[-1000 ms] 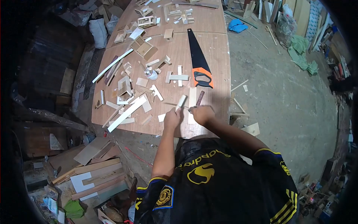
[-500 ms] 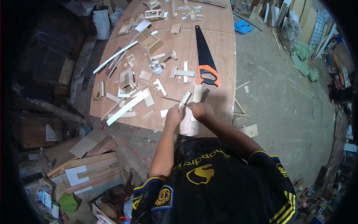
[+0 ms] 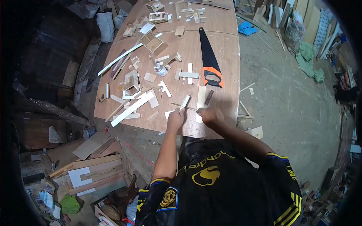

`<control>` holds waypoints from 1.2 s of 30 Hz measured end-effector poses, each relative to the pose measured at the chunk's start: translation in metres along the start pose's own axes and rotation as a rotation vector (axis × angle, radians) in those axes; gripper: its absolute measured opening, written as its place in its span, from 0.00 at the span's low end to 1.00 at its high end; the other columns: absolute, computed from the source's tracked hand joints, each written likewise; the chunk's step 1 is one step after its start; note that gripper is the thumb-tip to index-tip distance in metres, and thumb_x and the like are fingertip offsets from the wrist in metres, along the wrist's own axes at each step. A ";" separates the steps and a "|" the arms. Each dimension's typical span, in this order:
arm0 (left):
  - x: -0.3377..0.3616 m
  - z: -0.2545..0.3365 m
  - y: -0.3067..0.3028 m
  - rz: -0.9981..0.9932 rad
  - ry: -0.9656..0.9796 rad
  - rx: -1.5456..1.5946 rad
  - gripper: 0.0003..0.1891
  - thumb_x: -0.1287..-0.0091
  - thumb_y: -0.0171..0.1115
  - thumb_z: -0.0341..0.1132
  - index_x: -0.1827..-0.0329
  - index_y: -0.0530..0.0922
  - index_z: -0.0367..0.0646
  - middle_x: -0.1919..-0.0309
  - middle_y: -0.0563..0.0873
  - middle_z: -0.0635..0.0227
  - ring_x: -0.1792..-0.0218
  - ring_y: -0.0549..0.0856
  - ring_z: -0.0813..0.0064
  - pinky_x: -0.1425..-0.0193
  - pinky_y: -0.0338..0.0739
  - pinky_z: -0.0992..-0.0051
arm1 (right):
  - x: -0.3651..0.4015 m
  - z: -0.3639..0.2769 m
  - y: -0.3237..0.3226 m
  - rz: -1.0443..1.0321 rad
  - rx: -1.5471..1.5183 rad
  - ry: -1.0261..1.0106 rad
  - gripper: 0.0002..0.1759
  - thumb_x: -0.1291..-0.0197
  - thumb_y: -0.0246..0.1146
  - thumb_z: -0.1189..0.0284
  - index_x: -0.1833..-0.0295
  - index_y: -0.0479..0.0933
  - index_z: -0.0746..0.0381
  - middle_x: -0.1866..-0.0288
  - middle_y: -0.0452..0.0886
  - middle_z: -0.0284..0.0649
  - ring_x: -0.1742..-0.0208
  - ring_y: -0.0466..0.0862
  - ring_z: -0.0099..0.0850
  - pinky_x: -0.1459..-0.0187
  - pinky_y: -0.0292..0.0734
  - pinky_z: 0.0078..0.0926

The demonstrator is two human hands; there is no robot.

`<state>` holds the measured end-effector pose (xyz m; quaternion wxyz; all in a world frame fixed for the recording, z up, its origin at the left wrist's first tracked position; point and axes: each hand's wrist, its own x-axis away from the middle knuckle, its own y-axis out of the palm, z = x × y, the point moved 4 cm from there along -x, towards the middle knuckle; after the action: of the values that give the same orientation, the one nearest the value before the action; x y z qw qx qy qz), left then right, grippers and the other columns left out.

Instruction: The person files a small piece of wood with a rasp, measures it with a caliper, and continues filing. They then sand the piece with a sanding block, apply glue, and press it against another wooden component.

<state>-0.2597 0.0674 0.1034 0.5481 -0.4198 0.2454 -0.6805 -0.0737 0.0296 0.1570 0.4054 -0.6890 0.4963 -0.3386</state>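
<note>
My left hand (image 3: 176, 120) is closed around a small pale wood block (image 3: 185, 101), held tilted near the front edge of the table. A thin dark rod, which looks like a slim file (image 3: 191, 109), crosses the block. Its right end runs into my right hand (image 3: 212, 116), whose fingers are wrapped round it. Beneath and beyond the right hand lies a pale flat board (image 3: 201, 98). Beside that board rests a dark brown stick (image 3: 209, 97), perhaps a tool handle. The grip inside my right fist is hidden.
A handsaw (image 3: 211, 60) with an orange and black handle lies beyond my right hand. A cross of wood strips (image 3: 189, 75), a jar with brushes (image 3: 161, 70), a long white strip (image 3: 132, 109) and small wooden boxes (image 3: 154, 42) are spread over the table (image 3: 222, 41).
My right hand has drawn away to the right from my left hand, and the file has slid right across the block. The whole view has shifted slightly.
</note>
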 end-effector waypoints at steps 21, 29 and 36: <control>0.008 -0.024 -0.007 -0.039 -0.070 -0.084 0.24 0.29 0.47 0.52 0.54 0.78 0.38 0.64 0.83 0.41 0.59 0.82 0.42 0.54 0.75 0.50 | 0.014 0.007 0.026 -0.020 -0.046 -0.049 0.08 0.38 0.53 0.73 0.60 0.79 0.56 0.66 0.83 0.43 0.66 0.85 0.43 0.66 0.79 0.42; 0.004 -0.059 -0.017 -0.378 -0.262 1.096 0.19 0.24 0.44 0.46 0.51 0.76 0.40 0.77 0.73 0.75 0.79 0.71 0.86 0.78 0.67 0.85 | 0.008 -0.011 -0.022 -0.087 -0.216 0.172 0.13 0.37 0.58 0.60 0.55 0.82 0.55 0.64 0.84 0.44 0.60 0.83 0.46 0.60 0.77 0.43; 0.009 -0.057 -0.053 -0.799 -0.247 1.091 0.17 0.26 0.50 0.50 0.54 0.72 0.45 0.73 0.76 0.74 0.83 0.74 0.86 0.85 0.66 0.85 | 0.034 -0.012 0.000 -0.106 -0.661 0.199 0.14 0.36 0.61 0.62 0.52 0.83 0.59 0.59 0.84 0.46 0.58 0.83 0.39 0.52 0.75 0.31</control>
<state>-0.3363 0.0667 0.1182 0.4119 -0.2167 -0.3703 -0.8039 -0.0750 -0.0055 0.1649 0.0918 -0.7714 0.5798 -0.2457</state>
